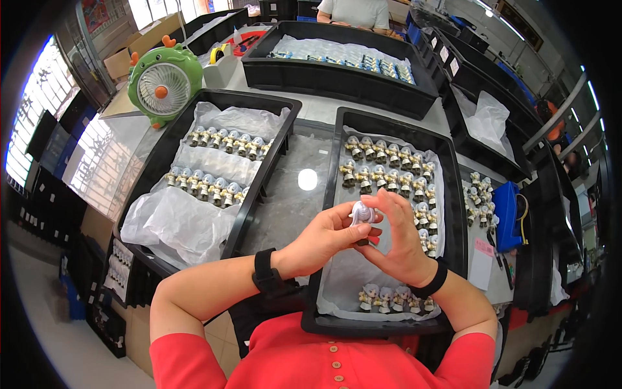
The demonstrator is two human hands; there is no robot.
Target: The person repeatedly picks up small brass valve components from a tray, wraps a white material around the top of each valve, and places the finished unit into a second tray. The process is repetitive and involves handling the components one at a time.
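Note:
A small figurine with pale lilac hair is held up between my two hands, above the right-hand black tray. My left hand grips it from the left, thumb and fingers pinched on its head. On its other side my right hand has thumb and fingers curled around it, touching its lower part. Most of its body is hidden by my fingers. Rows of similar figurines stand on white paper at the tray's far end and right side. Another short row sits at the near edge.
To the left, another black tray holds two figurine rows and crumpled white paper. A green fan and tape dispenser stand behind it. A large tray lies ahead, a person beyond. Right: loose figurines, a blue box.

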